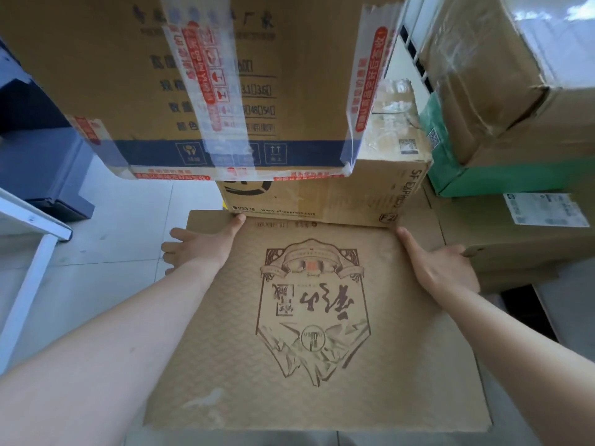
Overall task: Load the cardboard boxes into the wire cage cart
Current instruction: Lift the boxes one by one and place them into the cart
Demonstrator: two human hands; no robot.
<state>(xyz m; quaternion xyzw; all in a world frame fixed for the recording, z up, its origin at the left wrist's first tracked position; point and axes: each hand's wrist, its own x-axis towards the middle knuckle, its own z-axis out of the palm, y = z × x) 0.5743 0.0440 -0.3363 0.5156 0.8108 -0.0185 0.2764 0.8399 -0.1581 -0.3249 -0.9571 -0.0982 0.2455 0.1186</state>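
A brown cardboard box with a printed crest (315,317) fills the lower middle of the head view. My left hand (199,249) clasps its far left edge and my right hand (441,265) clasps its far right edge, one on each side. On its far end rests an SF Express box (322,194), and above that a large taped box with a blue band (206,78). No wire cage cart shows in this view.
More stacked boxes stand to the right: a plastic-wrapped one (502,75), a green one (476,178) and a labelled brown one (515,233). A dark blue bin (42,162) and a white table leg (29,268) are on the left, over pale floor tiles (128,236).
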